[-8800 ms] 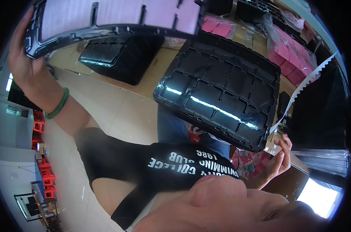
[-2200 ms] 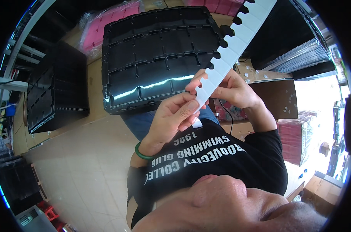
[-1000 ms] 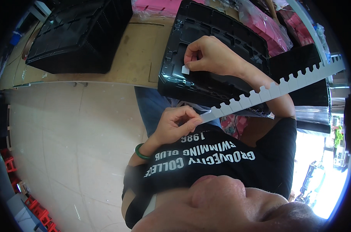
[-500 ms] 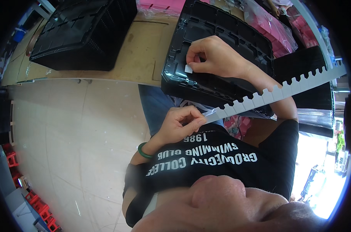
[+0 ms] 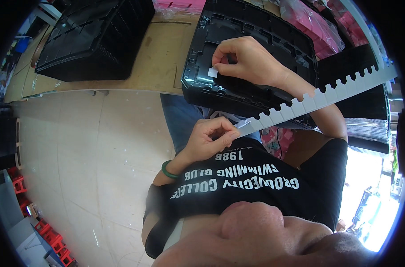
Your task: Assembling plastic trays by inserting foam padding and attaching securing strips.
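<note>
My right hand [image 5: 251, 62] is closed in a pinch at the corner of a small white sticker [image 5: 212, 72]. The sticker lies against the near left corner of a black moulded plastic tray [image 5: 265, 33], which seems to top a stack. Nearer my body, my left hand [image 5: 210, 139] grips one end of a long pale-grey strip [image 5: 296, 109] between thumb and fingers. The strip looks like sticker backing, with a row of notches along its far edge. It slants up to the right, passing over my right forearm.
Another stack of black trays [image 5: 91, 40] stands to the left on a brown board-covered table [image 5: 167, 53]. Pink items in clear plastic [image 5: 311, 31] lie at the back right. Red stools [image 5: 51, 236] are at the lower left, on the pale floor [image 5: 91, 155].
My right hand has shifted slightly left and away from me, and the sticker now lies flatter on the tray. My left hand keeps its hold on the strip.
</note>
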`<state>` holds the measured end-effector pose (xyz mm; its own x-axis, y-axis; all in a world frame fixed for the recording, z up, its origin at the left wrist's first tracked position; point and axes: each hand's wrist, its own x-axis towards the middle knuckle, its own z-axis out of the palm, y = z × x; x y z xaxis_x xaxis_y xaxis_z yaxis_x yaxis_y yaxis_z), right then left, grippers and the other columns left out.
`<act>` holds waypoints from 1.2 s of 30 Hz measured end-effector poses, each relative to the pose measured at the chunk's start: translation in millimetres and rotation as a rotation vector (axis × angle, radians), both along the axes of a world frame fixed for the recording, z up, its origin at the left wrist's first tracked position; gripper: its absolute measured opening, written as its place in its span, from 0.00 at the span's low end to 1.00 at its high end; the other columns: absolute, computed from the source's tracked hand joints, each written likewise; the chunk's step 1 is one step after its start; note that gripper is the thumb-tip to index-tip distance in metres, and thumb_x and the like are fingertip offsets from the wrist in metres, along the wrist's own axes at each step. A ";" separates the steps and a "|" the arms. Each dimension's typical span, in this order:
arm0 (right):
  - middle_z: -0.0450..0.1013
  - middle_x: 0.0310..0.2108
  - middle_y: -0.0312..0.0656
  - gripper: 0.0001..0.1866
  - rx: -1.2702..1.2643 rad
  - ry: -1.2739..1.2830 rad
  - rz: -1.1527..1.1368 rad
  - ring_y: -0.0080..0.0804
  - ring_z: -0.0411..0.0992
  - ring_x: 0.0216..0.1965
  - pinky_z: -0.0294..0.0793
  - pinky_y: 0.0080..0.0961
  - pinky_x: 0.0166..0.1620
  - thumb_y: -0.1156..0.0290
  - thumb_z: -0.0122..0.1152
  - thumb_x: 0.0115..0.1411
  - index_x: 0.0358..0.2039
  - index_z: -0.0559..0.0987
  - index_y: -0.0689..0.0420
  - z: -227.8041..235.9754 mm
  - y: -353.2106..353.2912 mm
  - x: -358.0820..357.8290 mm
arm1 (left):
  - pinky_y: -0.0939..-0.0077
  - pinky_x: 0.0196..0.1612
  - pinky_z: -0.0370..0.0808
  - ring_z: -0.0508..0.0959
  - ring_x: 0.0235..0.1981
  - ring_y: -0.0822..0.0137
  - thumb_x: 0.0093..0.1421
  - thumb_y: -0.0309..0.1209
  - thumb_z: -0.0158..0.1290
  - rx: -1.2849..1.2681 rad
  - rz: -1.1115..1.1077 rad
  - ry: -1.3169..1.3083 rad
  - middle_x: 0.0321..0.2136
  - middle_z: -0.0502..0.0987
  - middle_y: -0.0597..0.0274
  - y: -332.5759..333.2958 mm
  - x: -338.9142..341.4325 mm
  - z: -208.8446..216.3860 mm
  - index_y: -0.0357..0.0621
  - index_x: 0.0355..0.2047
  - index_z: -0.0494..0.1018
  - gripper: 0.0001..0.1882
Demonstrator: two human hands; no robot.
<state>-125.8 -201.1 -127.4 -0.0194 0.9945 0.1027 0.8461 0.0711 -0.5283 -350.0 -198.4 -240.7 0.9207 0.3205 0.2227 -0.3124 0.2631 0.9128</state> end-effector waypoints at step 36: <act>0.80 0.34 0.38 0.09 0.155 0.556 -0.783 0.19 0.74 0.29 0.71 0.14 0.33 0.76 0.62 0.64 0.43 0.84 0.62 7.0 -254.5 -56.1 | 0.89 0.18 0.65 0.70 0.15 0.83 0.68 0.28 0.55 -0.164 -0.426 0.089 0.20 0.76 0.66 -14.3 36.1 -5.2 0.36 0.40 0.77 0.07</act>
<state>-182.0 -455.6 -120.4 0.7330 0.6796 0.0279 0.3157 -0.3036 -0.8990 -313.9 -212.8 -245.9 0.9912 -0.0660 0.1147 -0.0673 0.4945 0.8666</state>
